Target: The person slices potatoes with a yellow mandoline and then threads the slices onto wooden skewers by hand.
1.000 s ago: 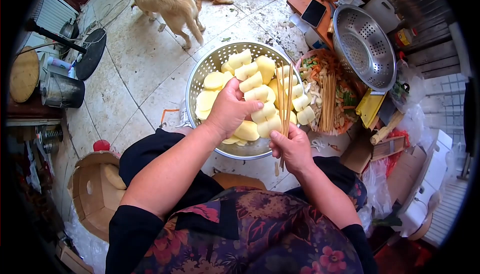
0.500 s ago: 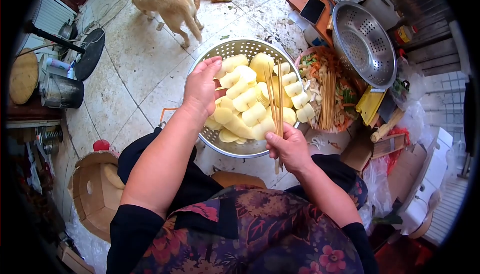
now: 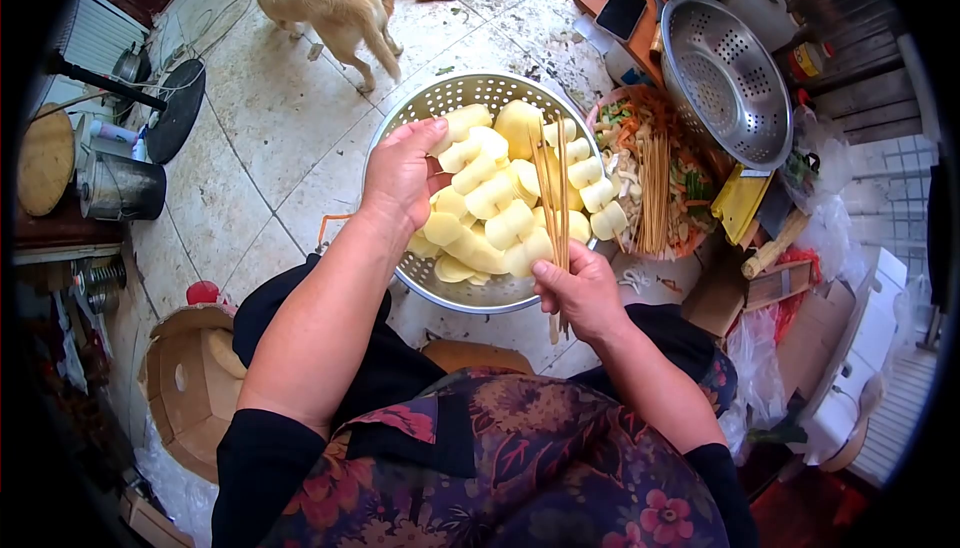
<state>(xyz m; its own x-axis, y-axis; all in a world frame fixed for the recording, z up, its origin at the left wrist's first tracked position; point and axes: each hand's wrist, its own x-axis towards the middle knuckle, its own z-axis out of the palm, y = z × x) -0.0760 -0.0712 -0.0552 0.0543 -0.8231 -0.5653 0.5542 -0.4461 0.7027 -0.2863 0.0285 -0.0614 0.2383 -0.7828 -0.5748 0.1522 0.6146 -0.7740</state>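
Note:
A round metal colander [image 3: 440, 96] full of pale yellow slices [image 3: 470, 248] is in front of me, above my knees. Several slices are threaded in a slanting row of rolled pieces. My left hand [image 3: 405, 173] is closed at the row's upper left end, thumb and finger on a pale slice [image 3: 462, 126]. My right hand [image 3: 582, 291] pinches a few thin wooden sticks [image 3: 553, 183], which stand up over the right part of the slices. Another row of threaded slices [image 3: 598, 196] lies to the right of these sticks.
Right of the colander, a tray of cut vegetables [image 3: 630, 113] bears a bundle of sticks [image 3: 654, 193]. Beyond it are an empty colander [image 3: 725, 78] and a phone [image 3: 621, 12]. Two dogs [image 3: 325, 8] are on the tiled floor [image 3: 240, 88]. An open cardboard box [image 3: 180, 388] stands lower left.
Both hands keep their hold on the slice and the sticks. The view has shifted very slightly; hardly anything else differs.

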